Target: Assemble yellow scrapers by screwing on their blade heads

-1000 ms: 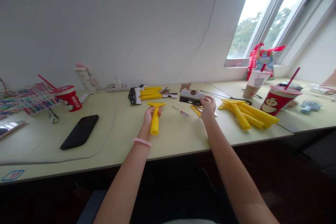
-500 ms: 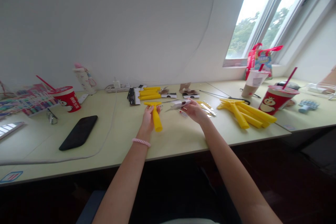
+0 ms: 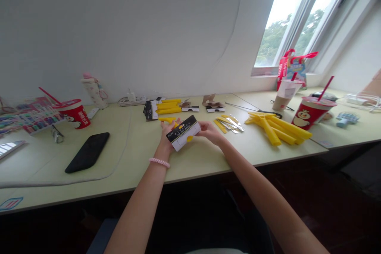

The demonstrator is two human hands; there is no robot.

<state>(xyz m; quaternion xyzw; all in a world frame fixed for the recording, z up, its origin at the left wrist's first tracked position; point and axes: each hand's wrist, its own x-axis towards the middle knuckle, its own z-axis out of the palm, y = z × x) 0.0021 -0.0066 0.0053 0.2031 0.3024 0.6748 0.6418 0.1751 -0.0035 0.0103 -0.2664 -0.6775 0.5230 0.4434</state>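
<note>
Printed card [image 3: 182, 133] in both hands [image 3: 169, 137]

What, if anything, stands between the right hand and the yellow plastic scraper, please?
A black and white card package does: held by the right hand, it covers most of the yellow plastic scraper in the left hand.

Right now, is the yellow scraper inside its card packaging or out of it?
Inside, it seems: the black-and-white card covers the handle, yellow shows through its round hole, and the head sticks out.
</note>
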